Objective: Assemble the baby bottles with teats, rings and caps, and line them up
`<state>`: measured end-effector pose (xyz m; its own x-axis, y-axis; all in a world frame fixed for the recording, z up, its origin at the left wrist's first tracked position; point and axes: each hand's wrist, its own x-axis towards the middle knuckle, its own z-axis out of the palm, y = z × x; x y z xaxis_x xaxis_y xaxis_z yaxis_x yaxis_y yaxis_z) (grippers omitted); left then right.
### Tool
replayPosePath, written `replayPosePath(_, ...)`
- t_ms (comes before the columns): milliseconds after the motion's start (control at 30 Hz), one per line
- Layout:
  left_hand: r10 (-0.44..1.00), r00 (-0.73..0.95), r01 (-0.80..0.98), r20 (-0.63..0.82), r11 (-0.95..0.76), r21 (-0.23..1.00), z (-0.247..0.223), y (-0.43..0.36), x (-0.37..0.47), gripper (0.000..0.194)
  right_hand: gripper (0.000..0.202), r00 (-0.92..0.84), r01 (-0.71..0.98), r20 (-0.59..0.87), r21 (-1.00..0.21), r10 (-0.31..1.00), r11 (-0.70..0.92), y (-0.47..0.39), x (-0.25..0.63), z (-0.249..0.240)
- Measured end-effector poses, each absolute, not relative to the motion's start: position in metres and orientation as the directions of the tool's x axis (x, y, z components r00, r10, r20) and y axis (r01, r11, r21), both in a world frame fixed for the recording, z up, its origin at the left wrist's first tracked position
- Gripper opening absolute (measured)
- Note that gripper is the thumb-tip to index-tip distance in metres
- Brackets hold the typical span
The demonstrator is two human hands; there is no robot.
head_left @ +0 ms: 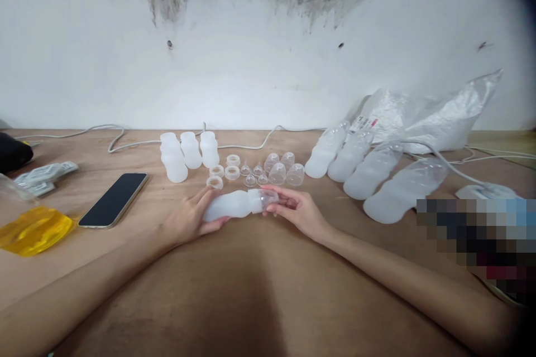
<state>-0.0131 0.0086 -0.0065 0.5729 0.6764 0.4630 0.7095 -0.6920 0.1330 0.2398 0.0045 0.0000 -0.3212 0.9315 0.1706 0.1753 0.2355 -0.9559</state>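
A white baby bottle [230,206] lies sideways between my hands, just above the wooden table. My left hand [193,216] is closed round its base end. At the other end, the fingers of my right hand [298,209] pinch the clear cap [267,199], which sits over the bottle's collar. Behind the bottle are several white collar rings [232,172], several clear nipples [250,179] and several clear dome caps [277,173]. Three open bottle bodies [173,159] stand at the back left. To the right, several capped bottles [404,191] form a slanting row.
A phone [114,199] lies at left, near a container of yellow liquid [36,228] and some plastic packets [46,175]. Clear plastic bags [439,114] rest against the wall at right. A white cable [268,145] runs along the back. A blurred patch covers the right side.
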Motion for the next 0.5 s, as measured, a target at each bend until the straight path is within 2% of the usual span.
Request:
replayPosePath(200, 0.662, 0.608, 0.684, 0.438, -0.717, 0.136, -0.0030, 0.0082, -0.0118, 0.039, 0.041, -0.336, 0.181, 0.166, -0.955, 0.927, 0.237, 0.0025, 0.2410, -0.0013)
replayPosePath(500, 0.744, 0.569, 0.714, 0.350, -0.658, 0.237, -0.0121, 0.0084, -0.0120, 0.044, 0.039, -0.325, 0.202, 0.164, -0.950, 0.931, 0.238, 0.0014, 0.2386, 0.0005)
